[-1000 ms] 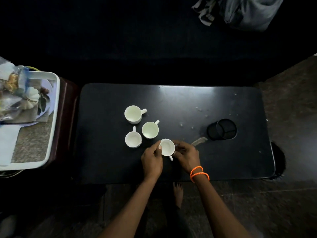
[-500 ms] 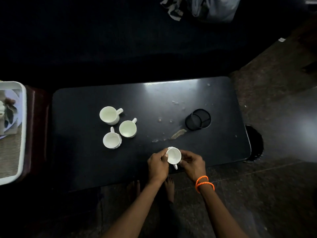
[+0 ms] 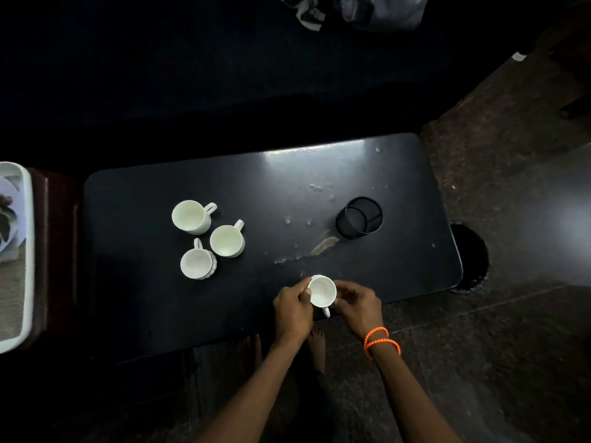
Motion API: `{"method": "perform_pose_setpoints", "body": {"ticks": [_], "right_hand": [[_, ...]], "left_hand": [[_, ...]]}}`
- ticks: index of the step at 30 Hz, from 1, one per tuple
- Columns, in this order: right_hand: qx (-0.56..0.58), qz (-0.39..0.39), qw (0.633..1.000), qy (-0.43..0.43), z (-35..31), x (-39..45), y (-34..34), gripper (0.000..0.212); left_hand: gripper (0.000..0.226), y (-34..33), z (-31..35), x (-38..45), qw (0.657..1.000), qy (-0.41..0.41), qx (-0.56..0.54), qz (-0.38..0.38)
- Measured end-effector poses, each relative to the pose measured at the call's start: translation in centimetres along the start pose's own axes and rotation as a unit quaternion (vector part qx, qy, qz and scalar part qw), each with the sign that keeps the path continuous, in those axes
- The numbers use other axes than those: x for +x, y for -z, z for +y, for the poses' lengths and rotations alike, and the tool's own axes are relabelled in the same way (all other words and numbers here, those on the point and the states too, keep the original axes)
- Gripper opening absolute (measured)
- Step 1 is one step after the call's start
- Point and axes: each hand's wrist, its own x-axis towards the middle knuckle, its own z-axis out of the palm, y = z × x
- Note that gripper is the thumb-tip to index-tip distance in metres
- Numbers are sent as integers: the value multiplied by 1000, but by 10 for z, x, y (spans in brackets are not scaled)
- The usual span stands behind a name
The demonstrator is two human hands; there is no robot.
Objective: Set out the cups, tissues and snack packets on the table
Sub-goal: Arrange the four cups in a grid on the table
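Held cup: a white cup sits between both hands near the table's near edge, mouth up, handle pointing toward the person; whether its base touches the top cannot be told.
Left hand: the left hand pinches the cup's left rim, thumb at the lip.
Right hand: the right hand cups the right wall with curled fingers; orange bangles circle the wrist.
Other cups: three white cups stand upright in a tight cluster left of centre, well apart from the held one.
Table: the black table has rounded corners; bare stretches lie along its left end, far edge and right end.
Holder: a black mesh holder stands right of centre, pale smears beside it.
Tray: a white tray shows at the left frame edge, apart from the table.
Floor: bare feet show under the near edge.
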Motion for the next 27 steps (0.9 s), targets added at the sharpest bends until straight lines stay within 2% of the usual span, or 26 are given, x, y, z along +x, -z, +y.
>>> {"method": "perform_pose_setpoints", "body": {"ticks": [6, 8, 10, 12, 14, 16, 17, 21, 24, 27], "right_hand": [[-44, -5, 999, 0, -5, 7, 4, 35], [-75, 37, 996, -5, -12, 12, 2, 35], [-111, 88, 990, 24, -26, 20, -5, 39], [-130, 94, 983, 90, -51, 29, -20, 40], [-127, 57, 978, 155, -81, 41, -39, 38], [-133, 14, 973, 188, -112, 52, -65, 33], [-132, -3, 975, 179, -126, 56, -77, 32], [-76, -27, 993, 81, -165, 65, -121, 31], [-29, -34, 998, 33, -174, 60, -139, 28], [11, -31, 999, 30, -177, 54, -150, 29]], "left_hand": [[34, 3, 4, -4, 1000, -4, 6, -13], [34, 11, 4, 0, 1000, 17, -17, -8], [33, 25, 4, 10, 995, 60, -77, 29], [32, 43, 3, 24, 978, 107, -159, 85], [33, 59, 5, 37, 953, 137, -235, 132], [23, 74, 7, 45, 923, 163, -307, 166], [12, 80, 8, 48, 911, 169, -332, 177], [7, 98, 15, 50, 889, 174, -377, 192], [19, 106, 14, 52, 885, 171, -393, 184], [35, 111, 14, 56, 893, 147, -395, 159]]}}
